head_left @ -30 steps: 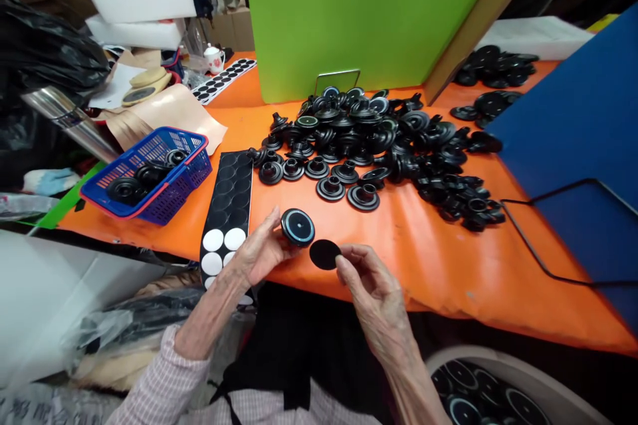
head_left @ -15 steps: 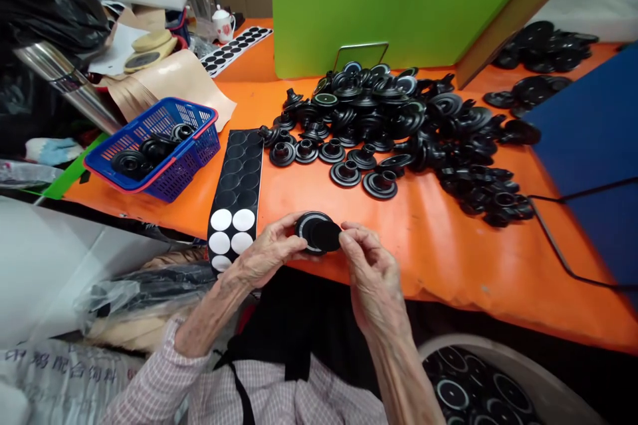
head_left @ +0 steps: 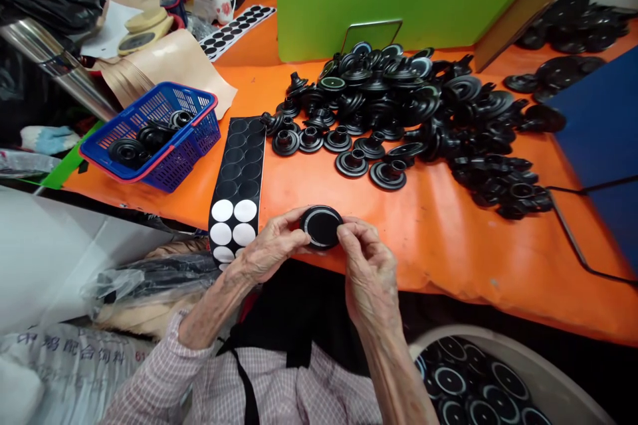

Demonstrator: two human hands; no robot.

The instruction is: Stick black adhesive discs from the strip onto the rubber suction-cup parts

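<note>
Right now your black flanged part (head_left: 312, 211) sits between your two hands, just over the near edge of the orange table (head_left: 448, 259), with a black round pad (head_left: 322, 226) on its face inside a pale ring. Your left hand (head_left: 272, 246) has its fingers curled around the part's left rim, and your right hand (head_left: 366, 265) pinches the right edge, thumb and fingertips clamped against it. Just left of your left hand lies a black strip (head_left: 234, 192) with white discs at its near end. Farther off, a heap of black parts (head_left: 393, 99) spreads across the table, a blue basket (head_left: 172, 85) stands toward its left end, and a pale tub (head_left: 543, 372) of parts sits below its near edge.
</note>
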